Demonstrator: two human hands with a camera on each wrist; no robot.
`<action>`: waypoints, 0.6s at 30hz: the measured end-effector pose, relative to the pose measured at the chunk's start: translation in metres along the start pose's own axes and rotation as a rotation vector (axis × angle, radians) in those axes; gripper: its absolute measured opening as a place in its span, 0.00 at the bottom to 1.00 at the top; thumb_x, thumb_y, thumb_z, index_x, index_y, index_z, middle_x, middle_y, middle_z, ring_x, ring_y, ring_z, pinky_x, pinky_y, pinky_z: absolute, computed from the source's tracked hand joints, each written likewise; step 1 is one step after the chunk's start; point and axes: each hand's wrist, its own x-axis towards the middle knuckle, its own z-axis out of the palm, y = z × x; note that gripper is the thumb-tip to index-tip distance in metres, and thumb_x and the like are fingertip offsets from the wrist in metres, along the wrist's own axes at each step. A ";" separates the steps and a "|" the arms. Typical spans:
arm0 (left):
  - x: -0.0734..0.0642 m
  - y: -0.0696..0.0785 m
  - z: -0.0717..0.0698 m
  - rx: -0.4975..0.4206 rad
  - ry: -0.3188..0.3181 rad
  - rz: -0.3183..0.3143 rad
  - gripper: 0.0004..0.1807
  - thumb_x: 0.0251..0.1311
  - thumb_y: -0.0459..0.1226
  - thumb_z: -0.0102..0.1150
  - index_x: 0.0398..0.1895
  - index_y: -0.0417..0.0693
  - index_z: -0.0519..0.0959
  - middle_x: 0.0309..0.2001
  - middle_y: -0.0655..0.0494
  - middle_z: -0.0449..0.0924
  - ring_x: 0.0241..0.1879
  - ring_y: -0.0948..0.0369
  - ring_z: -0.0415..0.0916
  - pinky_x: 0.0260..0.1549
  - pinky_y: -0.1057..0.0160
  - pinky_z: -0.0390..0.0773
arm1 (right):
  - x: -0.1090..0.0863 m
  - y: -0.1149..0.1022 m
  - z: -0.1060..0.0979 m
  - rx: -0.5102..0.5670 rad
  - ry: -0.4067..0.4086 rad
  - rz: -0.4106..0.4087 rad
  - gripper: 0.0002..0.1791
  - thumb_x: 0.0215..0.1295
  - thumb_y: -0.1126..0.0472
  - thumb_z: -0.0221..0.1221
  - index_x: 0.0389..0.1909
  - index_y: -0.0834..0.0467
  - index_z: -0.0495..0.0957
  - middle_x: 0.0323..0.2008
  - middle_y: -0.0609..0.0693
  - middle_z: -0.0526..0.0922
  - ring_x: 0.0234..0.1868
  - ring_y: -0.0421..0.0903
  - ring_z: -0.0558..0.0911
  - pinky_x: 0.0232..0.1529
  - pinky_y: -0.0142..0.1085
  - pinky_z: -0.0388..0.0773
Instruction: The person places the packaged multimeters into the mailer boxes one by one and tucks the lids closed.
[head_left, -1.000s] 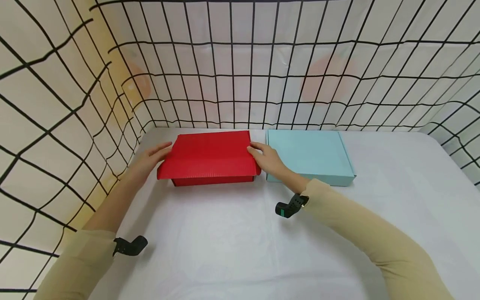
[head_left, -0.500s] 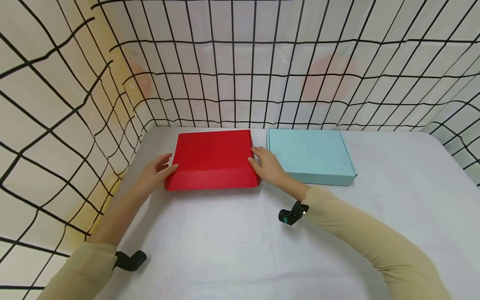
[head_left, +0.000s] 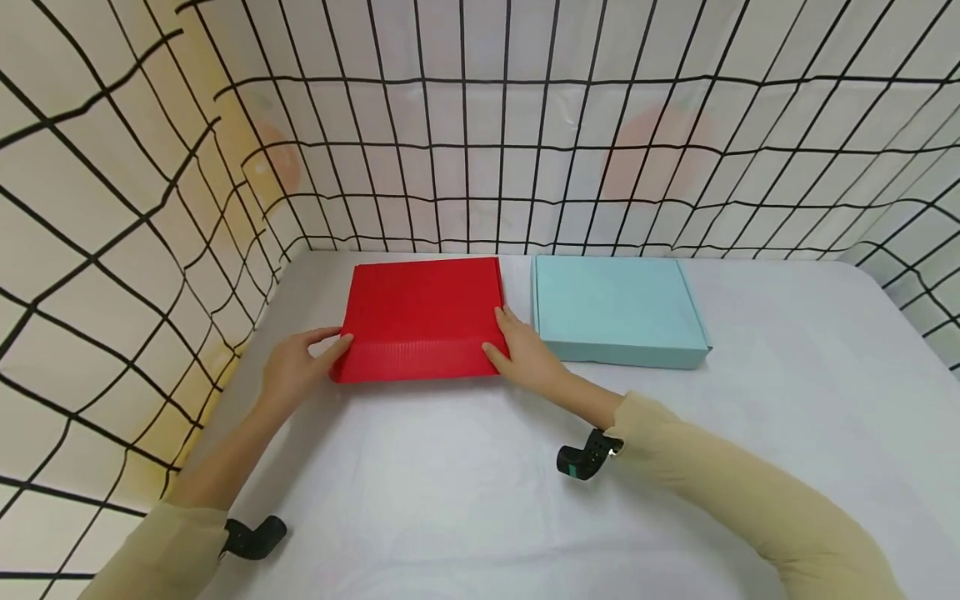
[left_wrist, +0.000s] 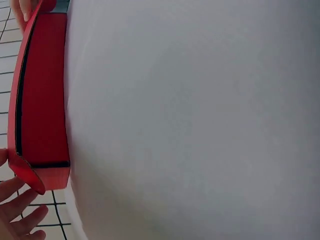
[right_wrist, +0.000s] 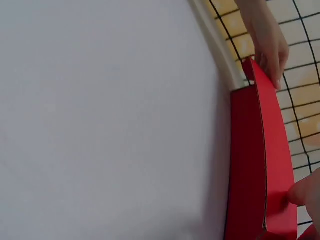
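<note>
A red cardboard box (head_left: 427, 304) lies at the back left of the table, with its lid folded over and the lid's ridged front flap bent down. My left hand (head_left: 295, 367) pinches the front left corner of the flap, thumb on top. Its fingers (left_wrist: 20, 212) spread by the side tab in the left wrist view. My right hand (head_left: 531, 357) holds the right front corner, its thumb (right_wrist: 301, 194) pressing on the flap. A dark gap shows between the flap and the box's front wall (left_wrist: 46, 85) in the left wrist view.
A light blue closed box (head_left: 618, 300) sits just right of the red one. Black wire grid panels (head_left: 480, 150) stand along the back and left side. A white cloth (head_left: 450, 483) covers the table.
The lid's front flap has folded down over the box's front. My left hand has come to the front left corner and pinches it; my right hand has slid forward along the right edge.
</note>
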 end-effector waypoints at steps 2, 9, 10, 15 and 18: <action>-0.003 0.000 -0.002 0.048 0.013 0.001 0.29 0.60 0.55 0.51 0.57 0.46 0.75 0.29 0.40 0.81 0.24 0.52 0.65 0.14 0.66 0.58 | -0.004 -0.002 0.002 0.041 -0.021 0.008 0.38 0.66 0.58 0.51 0.67 0.75 0.46 0.68 0.68 0.51 0.69 0.61 0.53 0.63 0.52 0.59; -0.013 -0.003 -0.005 0.058 -0.050 0.018 0.33 0.59 0.58 0.50 0.58 0.43 0.73 0.43 0.40 0.81 0.38 0.47 0.75 0.17 0.66 0.64 | -0.010 0.002 0.003 0.200 -0.076 0.160 0.39 0.69 0.56 0.47 0.68 0.73 0.39 0.66 0.67 0.59 0.64 0.59 0.64 0.57 0.48 0.69; -0.014 -0.003 -0.006 0.048 -0.064 0.019 0.33 0.60 0.58 0.49 0.58 0.43 0.72 0.45 0.40 0.80 0.43 0.45 0.75 0.19 0.65 0.67 | -0.011 0.003 0.002 0.209 -0.088 0.171 0.38 0.69 0.56 0.46 0.68 0.74 0.40 0.65 0.67 0.58 0.65 0.60 0.63 0.58 0.48 0.68; -0.014 -0.007 -0.010 -0.039 -0.192 0.027 0.35 0.63 0.56 0.46 0.61 0.37 0.68 0.54 0.37 0.74 0.54 0.41 0.69 0.39 0.54 0.76 | -0.016 0.007 -0.004 0.209 -0.131 0.184 0.31 0.71 0.57 0.43 0.65 0.76 0.51 0.63 0.68 0.63 0.64 0.61 0.64 0.59 0.48 0.66; -0.011 -0.008 -0.011 -0.066 -0.253 0.024 0.36 0.64 0.56 0.45 0.61 0.35 0.66 0.55 0.36 0.73 0.54 0.41 0.69 0.43 0.52 0.76 | -0.019 0.009 -0.008 0.198 -0.141 0.186 0.29 0.71 0.57 0.43 0.63 0.75 0.56 0.61 0.67 0.67 0.61 0.60 0.68 0.57 0.47 0.69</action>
